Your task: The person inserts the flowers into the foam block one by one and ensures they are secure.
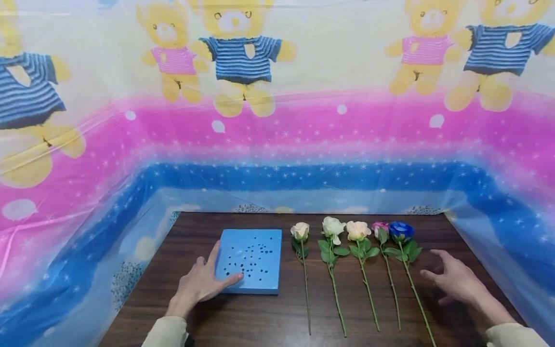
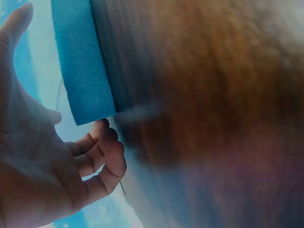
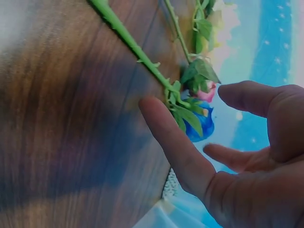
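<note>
A square light-blue block [image 1: 269,260] dotted with small dark holes lies on the table's left half. At its left side is my left hand [image 1: 201,282], index finger along the edge and thumb over the top near the front corner. In the left wrist view the other fingers [image 2: 102,164] bend loosely at the corner of the block [image 2: 85,61]. My right hand [image 1: 459,279] hovers with spread fingers to the right of a blue rose [image 1: 401,230], holding nothing. In the right wrist view the blue rose [image 3: 202,124] shows beyond the fingers.
Left of the blue rose, a pink rose [image 1: 381,229], a peach rose [image 1: 358,230], a white rose [image 1: 333,227] and a pale cream rose [image 1: 300,231] lie in a row, stems toward me. The dark wooden table [image 1: 260,318] meets a bear-print curtain [image 1: 303,178] behind.
</note>
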Tool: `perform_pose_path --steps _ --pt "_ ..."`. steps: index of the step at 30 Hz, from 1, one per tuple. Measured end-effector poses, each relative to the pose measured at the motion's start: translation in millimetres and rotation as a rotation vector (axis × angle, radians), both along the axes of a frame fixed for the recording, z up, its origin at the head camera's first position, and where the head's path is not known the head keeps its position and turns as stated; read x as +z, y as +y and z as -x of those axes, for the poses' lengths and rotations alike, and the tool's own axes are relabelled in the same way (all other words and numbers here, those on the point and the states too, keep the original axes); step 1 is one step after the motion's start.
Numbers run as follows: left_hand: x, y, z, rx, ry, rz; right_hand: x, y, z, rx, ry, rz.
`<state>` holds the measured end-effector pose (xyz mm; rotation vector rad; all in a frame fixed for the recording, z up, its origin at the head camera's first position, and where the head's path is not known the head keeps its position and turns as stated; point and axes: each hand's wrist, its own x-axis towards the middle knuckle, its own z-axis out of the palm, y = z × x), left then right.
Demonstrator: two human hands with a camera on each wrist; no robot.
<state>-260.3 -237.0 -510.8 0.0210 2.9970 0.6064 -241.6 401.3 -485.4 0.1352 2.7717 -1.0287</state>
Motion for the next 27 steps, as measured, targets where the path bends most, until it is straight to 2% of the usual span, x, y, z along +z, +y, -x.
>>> perform_pose_path --steps 2,10,20,27 --pt "-1.2 -0.4 0.8 -0.001 -0.009 0.002 -5.2 -1.7 0.5 -0.021 -0.045 0.03" --pt "-5.1 -1.1 6.4 -0.002 -0.036 0.012 -20.1 -3.7 3.0 -0.037 -0.174 0.016" --pt "-8.3 -0.3 11.2 -0.007 -0.054 0.033 -27.3 -9.3 3.9 -0.019 -0.196 -0.003" --pt "-9.7 -3.7 9.2 -0.004 -0.097 0.012 -28.8 -14.3 7.0 -0.001 -0.209 -0.01"
